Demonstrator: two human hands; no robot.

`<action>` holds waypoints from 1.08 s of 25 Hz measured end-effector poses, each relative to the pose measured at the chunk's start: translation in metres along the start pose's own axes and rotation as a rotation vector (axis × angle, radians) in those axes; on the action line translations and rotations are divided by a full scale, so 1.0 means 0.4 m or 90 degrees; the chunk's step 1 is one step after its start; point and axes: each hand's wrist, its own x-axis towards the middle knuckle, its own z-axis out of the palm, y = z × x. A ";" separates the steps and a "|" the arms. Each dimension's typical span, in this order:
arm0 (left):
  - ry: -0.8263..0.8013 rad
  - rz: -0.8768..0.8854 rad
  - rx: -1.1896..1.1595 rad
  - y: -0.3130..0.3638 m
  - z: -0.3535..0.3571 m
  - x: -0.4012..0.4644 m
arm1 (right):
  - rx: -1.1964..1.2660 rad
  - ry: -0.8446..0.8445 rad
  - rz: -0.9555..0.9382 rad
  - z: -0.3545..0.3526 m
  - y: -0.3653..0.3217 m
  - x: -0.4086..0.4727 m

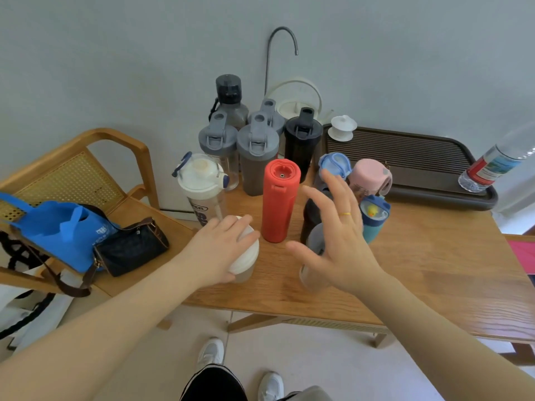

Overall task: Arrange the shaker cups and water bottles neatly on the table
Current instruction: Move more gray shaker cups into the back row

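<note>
Crowded wooden table (405, 273): our left hand (217, 253) grips the white-lidded cup (246, 256), our right hand (338, 235) hovers, fingers spread, perhaps over a half-hidden gray cup, and could topple the red bottle (279, 201).

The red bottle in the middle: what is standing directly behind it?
Directly behind the red bottle stands a brown shaker cup with a grey lid, and beside that a black shaker. Their lower parts are covered by the red bottle, so their bases cannot be seen.
</note>
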 end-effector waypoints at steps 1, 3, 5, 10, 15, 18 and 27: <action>0.000 0.006 0.016 -0.008 0.003 -0.013 | 0.014 -0.006 -0.009 0.011 -0.026 0.028; -0.014 0.014 0.031 -0.034 0.003 -0.037 | 0.032 -0.020 -0.040 0.042 -0.077 0.087; 0.000 0.047 0.048 -0.066 0.011 -0.063 | 0.026 -0.045 -0.076 0.081 -0.122 0.151; 0.057 0.202 0.096 -0.147 0.061 -0.101 | -0.012 -0.222 0.011 0.201 -0.206 0.330; 0.072 0.253 0.116 -0.196 0.095 -0.111 | -0.110 -0.252 0.060 0.253 -0.215 0.379; 0.005 0.303 0.082 -0.220 0.100 -0.093 | -0.105 -0.213 0.101 0.236 -0.205 0.351; 0.168 0.443 0.093 -0.291 0.112 -0.066 | -0.112 -0.143 0.276 0.149 -0.199 0.128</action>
